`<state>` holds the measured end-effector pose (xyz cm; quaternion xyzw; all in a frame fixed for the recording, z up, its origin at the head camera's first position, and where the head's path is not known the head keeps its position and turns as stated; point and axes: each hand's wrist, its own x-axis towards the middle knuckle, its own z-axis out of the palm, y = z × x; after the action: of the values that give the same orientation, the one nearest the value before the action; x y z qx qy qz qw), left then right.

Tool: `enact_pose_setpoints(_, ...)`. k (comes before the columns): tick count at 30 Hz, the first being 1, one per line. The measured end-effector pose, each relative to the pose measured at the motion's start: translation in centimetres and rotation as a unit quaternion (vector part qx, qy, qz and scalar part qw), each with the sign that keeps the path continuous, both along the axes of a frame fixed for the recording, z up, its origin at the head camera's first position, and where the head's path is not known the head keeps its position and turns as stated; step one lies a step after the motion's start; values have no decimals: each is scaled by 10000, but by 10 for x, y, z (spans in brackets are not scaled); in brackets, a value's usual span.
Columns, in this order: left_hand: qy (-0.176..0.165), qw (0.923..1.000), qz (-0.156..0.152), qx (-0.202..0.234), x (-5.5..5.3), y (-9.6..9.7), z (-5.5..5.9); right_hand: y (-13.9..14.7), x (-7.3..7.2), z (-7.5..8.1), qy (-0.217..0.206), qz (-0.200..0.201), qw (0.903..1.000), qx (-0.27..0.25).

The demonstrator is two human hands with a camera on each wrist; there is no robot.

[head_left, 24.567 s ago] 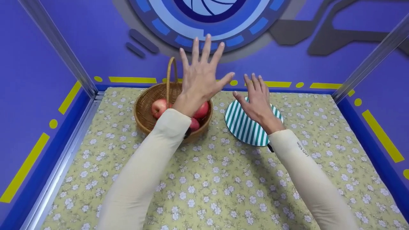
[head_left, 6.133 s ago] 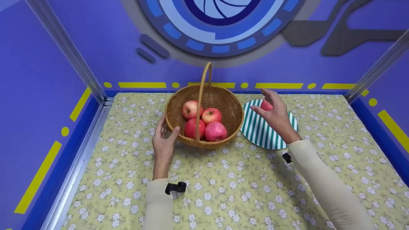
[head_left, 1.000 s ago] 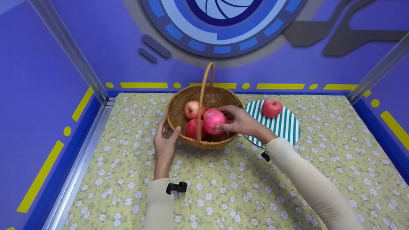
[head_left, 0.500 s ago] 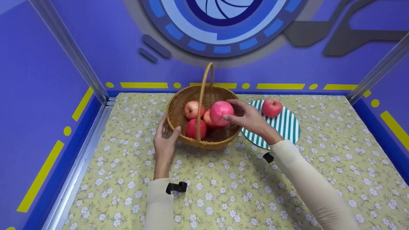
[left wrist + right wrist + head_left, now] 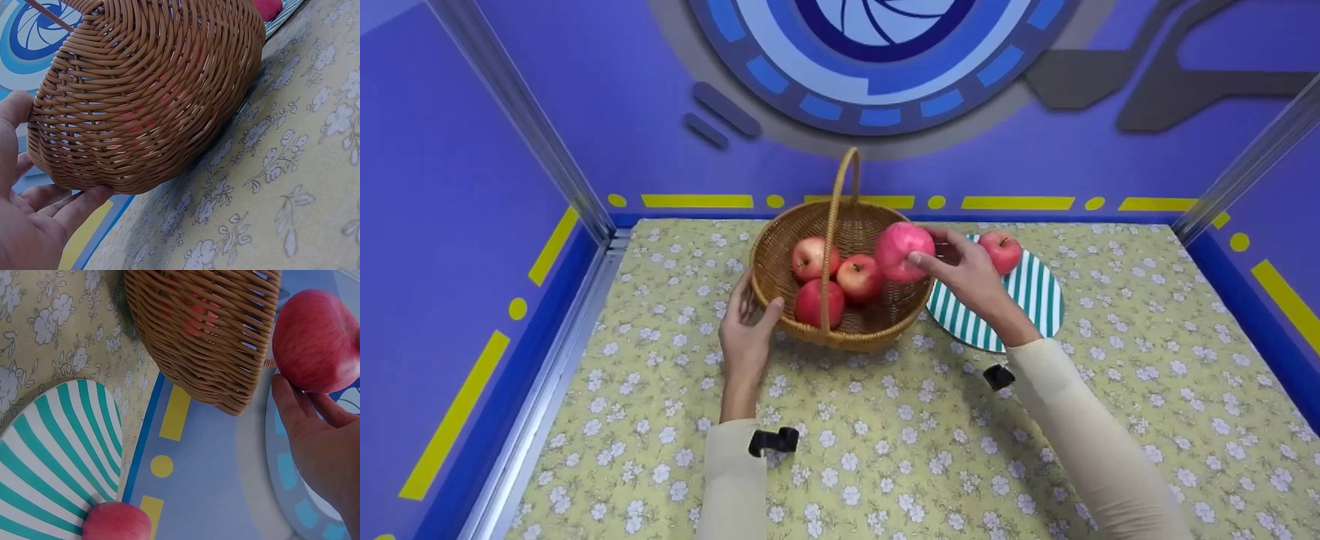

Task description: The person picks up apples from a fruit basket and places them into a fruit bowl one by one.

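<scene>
A pinkish-red apple (image 5: 901, 252) is gripped between the thumb and fingers of my right hand (image 5: 976, 279), raised over the right rim of a wicker basket (image 5: 877, 339). In the right wrist view the held apple (image 5: 315, 340) is clear of the basket wall. My left hand (image 5: 748, 337) holds the basket's left side, thumb at the rim and fingers against the outer wall, as the left wrist view shows its hand (image 5: 34, 219). Inside the basket lie three apples, among them a red one (image 5: 819, 303). Another apple (image 5: 1002, 252) sits on a green-and-white striped plate (image 5: 982, 319).
The basket's arched handle (image 5: 840, 187) stands upright across its middle. A floral cloth (image 5: 840, 442) covers the table. Blue panels (image 5: 585, 112) enclose the back and sides, with metal posts (image 5: 514, 97) at the corners.
My right hand has lifted the pinkish apple from among the others and moved it up and right to the basket's rim. The left hand and basket have stayed in place.
</scene>
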<state>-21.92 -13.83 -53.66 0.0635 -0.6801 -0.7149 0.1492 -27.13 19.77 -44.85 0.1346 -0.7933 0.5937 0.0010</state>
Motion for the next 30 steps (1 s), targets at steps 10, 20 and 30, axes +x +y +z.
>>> enact_pose_setpoints(10, -46, 9995, -67, 304, -1, 0, 1, 17, 4, -6, -61, -581, 9980, -230)
enact_pose_setpoints(20, -121, 9998, -72, 121, 2, 0, 2, 31, 8, -12, -101, -1046, 9931, -529)
enact_pose_setpoints(30, -163, 9998, -6, -121, 2, 1, -2, 42, 12, -17, -243, -1309, 9898, -505)
